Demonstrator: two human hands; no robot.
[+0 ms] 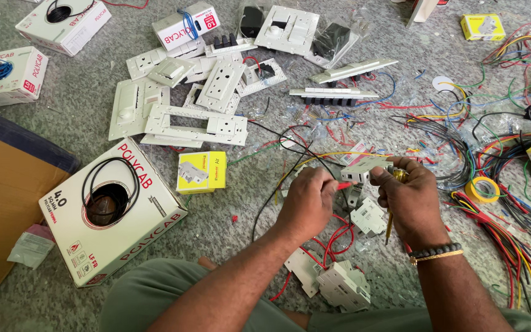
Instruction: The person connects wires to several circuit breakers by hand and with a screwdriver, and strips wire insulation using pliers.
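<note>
**Materials & finishes**

Floor (81, 104): speckled grey stone, smooth, low sheen. Switch plates (195, 126): off-white moulded plastic, smooth, semi-matt; black plastic insets on some. Breaker module (364, 173) in the hands: pale grey plastic, matt. Wires (511, 240): coloured plastic insulation, slightly glossy. Screwdriver (393, 203): translucent yellow plastic handle, thin metal shaft. Tape roll (482, 189): yellow, glossy. Wire box (113, 212): white printed card, satin, w/ black coil inside. Small yellow box (202, 172): glossy card. Brown carton (1, 209): matt corrugated cardboard. Clear plastic bags (333, 43): shiny, crinkled. Bracelet (436, 252): dark matt beads + gold-tone metal band. Trousers (155, 295): olive cloth, matt.
</note>
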